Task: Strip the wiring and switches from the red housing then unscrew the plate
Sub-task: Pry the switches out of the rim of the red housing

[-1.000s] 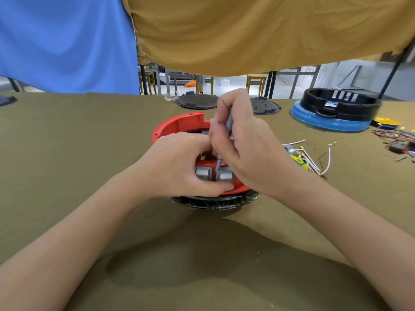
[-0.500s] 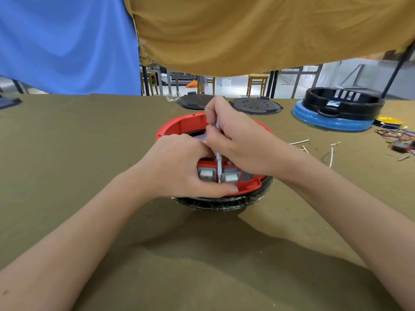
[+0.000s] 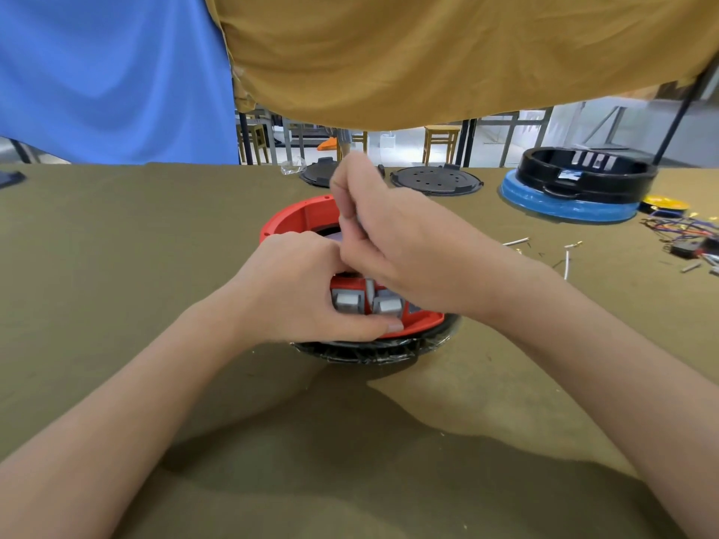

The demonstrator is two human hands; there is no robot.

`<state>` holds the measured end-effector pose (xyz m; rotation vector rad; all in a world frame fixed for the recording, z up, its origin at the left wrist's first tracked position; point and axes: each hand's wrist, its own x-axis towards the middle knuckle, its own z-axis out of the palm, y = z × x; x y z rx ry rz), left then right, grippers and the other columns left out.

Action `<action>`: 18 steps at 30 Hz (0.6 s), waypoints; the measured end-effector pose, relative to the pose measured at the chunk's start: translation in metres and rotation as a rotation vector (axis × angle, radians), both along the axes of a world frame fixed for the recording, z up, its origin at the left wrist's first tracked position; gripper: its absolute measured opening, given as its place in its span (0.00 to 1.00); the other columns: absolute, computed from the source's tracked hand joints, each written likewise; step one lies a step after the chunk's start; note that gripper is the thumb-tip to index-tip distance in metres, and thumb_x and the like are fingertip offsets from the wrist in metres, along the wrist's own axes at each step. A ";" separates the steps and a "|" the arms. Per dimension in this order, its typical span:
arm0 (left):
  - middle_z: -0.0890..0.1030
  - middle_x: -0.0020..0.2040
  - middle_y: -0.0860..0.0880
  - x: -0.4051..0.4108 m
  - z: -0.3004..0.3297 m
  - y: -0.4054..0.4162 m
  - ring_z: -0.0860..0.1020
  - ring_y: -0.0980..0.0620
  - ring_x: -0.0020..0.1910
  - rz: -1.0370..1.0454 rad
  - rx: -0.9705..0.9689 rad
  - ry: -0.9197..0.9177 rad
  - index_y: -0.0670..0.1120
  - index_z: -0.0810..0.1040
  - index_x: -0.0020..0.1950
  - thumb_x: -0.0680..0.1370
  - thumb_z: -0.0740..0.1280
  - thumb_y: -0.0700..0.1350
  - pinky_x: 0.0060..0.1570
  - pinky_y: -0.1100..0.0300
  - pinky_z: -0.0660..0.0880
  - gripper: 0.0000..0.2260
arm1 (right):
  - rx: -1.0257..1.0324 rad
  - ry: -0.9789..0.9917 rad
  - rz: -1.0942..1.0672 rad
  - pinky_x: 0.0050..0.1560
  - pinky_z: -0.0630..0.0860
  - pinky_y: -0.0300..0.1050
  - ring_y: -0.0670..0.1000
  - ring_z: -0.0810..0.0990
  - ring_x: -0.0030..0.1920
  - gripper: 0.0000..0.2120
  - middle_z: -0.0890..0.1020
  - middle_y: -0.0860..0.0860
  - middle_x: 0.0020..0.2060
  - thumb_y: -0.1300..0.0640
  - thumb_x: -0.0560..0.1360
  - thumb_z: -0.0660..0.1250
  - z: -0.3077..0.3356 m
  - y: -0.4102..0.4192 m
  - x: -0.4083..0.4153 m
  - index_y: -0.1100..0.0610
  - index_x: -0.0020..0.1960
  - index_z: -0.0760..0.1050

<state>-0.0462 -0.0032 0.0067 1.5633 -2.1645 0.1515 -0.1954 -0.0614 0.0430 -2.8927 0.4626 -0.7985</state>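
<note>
Our left grip (image 3: 307,289) curls around the near edge of the round red housing (image 3: 301,219), thumb along its rim. Inside we see two grey square switches (image 3: 347,301). Our right grip (image 3: 393,243) pinches a thin grey tool; its tip is hidden. Loose wires (image 3: 568,262) lie right on the olive cloth tabletop (image 3: 116,235).

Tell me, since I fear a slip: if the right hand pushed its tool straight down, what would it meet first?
Most likely the red housing between the two grey switches, where the right hand aims its grey tool; depth is unclear.
</note>
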 end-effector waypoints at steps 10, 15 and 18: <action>0.82 0.34 0.56 -0.004 0.000 0.000 0.79 0.55 0.33 -0.018 -0.023 -0.030 0.53 0.85 0.48 0.68 0.59 0.74 0.34 0.54 0.77 0.29 | 0.143 -0.017 0.083 0.25 0.61 0.43 0.46 0.61 0.23 0.08 0.66 0.46 0.25 0.65 0.81 0.55 -0.001 -0.005 -0.002 0.54 0.47 0.61; 0.80 0.30 0.54 -0.001 -0.001 -0.003 0.77 0.52 0.30 0.025 -0.008 -0.060 0.51 0.82 0.39 0.67 0.57 0.76 0.32 0.52 0.74 0.31 | 0.109 -0.297 0.139 0.27 0.67 0.57 0.58 0.70 0.24 0.07 0.71 0.60 0.28 0.67 0.81 0.54 -0.008 -0.002 -0.017 0.58 0.49 0.59; 0.83 0.34 0.54 -0.001 -0.002 -0.002 0.80 0.53 0.34 0.004 -0.002 -0.035 0.53 0.84 0.45 0.68 0.58 0.76 0.35 0.53 0.76 0.30 | 0.003 -0.174 0.104 0.24 0.66 0.53 0.55 0.69 0.24 0.02 0.70 0.54 0.27 0.63 0.81 0.54 -0.008 0.000 -0.015 0.59 0.53 0.64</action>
